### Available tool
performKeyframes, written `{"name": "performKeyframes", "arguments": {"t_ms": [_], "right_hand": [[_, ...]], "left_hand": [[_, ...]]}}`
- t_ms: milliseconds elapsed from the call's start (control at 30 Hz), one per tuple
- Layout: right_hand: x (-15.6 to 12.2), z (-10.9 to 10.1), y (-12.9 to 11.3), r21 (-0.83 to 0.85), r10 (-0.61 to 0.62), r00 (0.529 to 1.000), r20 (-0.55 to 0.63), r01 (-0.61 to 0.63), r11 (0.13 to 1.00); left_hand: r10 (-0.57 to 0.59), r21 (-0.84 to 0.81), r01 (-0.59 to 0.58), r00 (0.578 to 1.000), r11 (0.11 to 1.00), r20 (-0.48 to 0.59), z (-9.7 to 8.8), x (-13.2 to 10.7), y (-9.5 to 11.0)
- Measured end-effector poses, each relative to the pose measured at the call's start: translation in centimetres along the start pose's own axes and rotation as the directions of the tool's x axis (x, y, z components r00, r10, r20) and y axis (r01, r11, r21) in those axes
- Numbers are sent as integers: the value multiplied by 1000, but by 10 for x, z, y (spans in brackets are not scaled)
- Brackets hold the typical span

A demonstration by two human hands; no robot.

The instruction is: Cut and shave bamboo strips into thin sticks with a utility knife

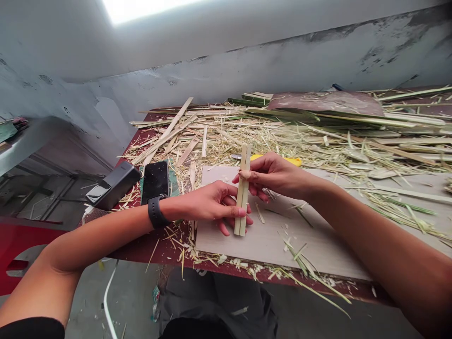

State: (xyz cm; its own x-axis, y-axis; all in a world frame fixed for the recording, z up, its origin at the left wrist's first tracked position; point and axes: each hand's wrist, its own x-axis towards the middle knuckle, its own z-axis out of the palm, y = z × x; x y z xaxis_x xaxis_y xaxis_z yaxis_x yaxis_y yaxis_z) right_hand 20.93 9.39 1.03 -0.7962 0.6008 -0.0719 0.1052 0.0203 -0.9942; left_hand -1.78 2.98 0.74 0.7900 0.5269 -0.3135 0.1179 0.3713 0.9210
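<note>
Your left hand [212, 203] and right hand [273, 175] both grip the upright strips [242, 193] over the board [282, 240], beside a phone [155, 181].

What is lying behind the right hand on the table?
A yellow handle sticks out from behind the right hand, lying among straw-like shavings. The hand covers the rest, so the tool cannot be identified. That hand pinches pale strips.
</note>
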Motion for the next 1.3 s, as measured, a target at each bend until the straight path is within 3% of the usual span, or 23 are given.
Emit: {"name": "performKeyframes", "arguments": {"t_ms": [1300], "right_hand": [[0, 4, -5, 7, 10, 999, 41, -11, 1000]], "left_hand": [[36, 56, -35, 999, 998, -15, 0, 0, -1]]}}
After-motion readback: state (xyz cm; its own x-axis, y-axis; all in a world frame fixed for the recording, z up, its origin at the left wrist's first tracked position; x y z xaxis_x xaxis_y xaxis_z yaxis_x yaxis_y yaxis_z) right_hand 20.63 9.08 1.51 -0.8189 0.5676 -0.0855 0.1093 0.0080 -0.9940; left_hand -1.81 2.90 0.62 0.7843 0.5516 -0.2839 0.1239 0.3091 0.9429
